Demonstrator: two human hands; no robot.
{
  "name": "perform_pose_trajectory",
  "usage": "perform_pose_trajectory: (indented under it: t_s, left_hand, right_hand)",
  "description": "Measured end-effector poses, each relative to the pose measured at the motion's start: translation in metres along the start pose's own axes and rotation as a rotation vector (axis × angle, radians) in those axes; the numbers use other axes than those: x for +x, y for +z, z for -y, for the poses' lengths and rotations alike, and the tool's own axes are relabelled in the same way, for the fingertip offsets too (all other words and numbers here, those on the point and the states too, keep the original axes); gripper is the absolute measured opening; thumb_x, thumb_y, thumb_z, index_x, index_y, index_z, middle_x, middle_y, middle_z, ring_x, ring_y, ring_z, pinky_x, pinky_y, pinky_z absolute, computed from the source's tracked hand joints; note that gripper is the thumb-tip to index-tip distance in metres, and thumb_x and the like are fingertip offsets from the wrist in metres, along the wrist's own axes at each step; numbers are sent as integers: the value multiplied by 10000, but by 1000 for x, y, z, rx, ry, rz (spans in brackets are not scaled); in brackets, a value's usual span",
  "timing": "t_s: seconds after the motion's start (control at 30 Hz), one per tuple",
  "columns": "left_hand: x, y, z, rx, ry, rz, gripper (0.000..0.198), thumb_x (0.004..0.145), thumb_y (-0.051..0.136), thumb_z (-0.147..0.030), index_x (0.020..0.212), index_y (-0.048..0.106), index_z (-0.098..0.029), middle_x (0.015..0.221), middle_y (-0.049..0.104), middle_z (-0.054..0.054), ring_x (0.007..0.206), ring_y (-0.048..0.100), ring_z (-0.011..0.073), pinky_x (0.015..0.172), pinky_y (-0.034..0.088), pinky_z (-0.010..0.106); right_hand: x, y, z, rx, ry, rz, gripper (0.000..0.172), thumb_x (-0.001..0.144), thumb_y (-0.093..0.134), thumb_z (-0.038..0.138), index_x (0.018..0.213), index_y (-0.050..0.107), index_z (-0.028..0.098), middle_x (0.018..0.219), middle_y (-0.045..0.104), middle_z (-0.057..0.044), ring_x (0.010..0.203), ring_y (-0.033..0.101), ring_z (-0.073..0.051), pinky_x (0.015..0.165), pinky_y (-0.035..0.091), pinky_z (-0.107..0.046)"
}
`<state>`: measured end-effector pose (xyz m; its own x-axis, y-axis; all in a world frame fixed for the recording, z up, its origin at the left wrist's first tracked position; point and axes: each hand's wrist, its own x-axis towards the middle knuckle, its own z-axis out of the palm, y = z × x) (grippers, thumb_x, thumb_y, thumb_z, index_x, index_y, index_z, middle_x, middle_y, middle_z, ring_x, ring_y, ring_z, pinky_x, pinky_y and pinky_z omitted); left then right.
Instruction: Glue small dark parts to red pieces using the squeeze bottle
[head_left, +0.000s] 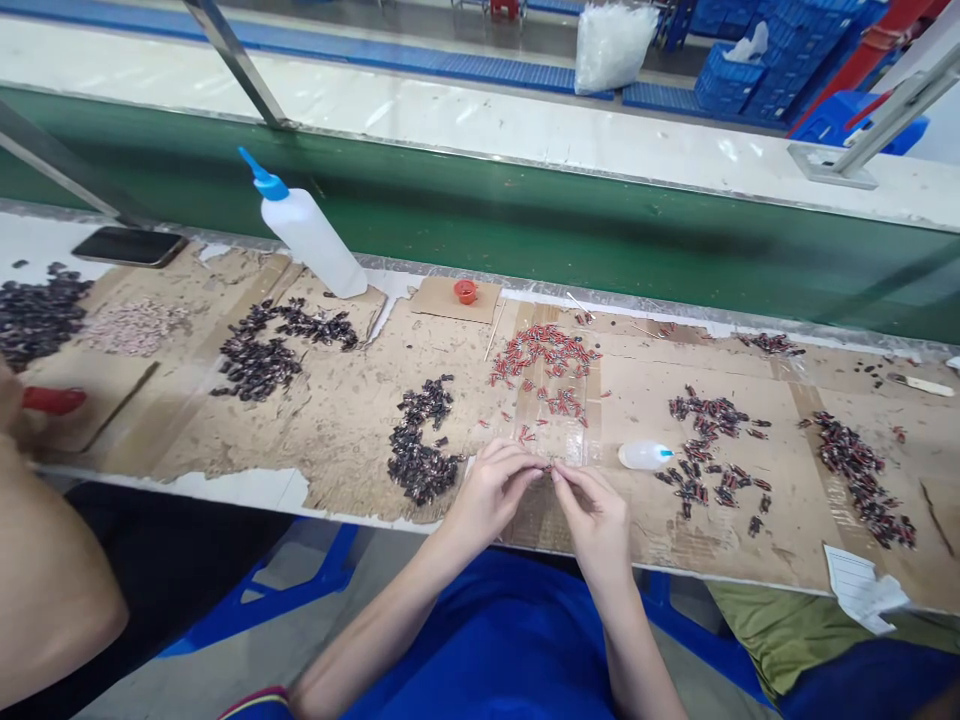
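My left hand (495,488) and my right hand (592,505) meet at the near edge of the worn cardboard-covered bench (352,400). Both pinch a tiny dark part (550,467) between their fingertips. A heap of small black parts (420,445) lies just left of my left hand. Beyond my hands spreads a scatter of small red-and-white parts (544,365). A small clear squeeze bottle with a blue tip (643,455) lies on its side just right of my right hand.
More piles of dark and red parts (712,450) (862,475) (270,345) dot the bench. A tall white bottle with a blue nozzle (311,235) leans at the back, near a red cap (465,291). Another person's arm (45,580) is at the left. A green conveyor (525,225) runs behind.
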<state>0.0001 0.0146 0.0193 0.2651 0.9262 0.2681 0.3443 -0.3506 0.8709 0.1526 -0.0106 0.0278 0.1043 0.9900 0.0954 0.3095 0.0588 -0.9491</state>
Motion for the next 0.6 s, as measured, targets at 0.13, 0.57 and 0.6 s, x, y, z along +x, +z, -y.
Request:
perform_pose_trajectory:
  t_s: [0.13,0.57,0.6]
  left_hand:
    - [3,-3,-3,-41,-37,50,140,897,566,-195,922,704,-188,879,723,71,875,621,199,812,516,347]
    - [6,-3,-20,-87,-187,39,108,841,557,-152,868,657,-183,877,693,55,897,612,192,835,498,318]
    - [6,-2,-21,-97,-198,45,106,834,563,-147,861,658,-184,874,692,53,897,615,191,838,497,317]
  right_hand:
    - [1,-2,3,-12,-14,21,186,854,608,313,914,762,228,808,732,-64,757,696,-197,690,572,-305]
    - [-1,-6,4,54,48,40,168,844,627,281,947,753,237,921,734,-66,856,693,-201,764,575,-317]
    - [-1,-7,4,58,52,45,170,843,628,281,952,751,237,930,732,-66,863,693,-202,767,575,-318]
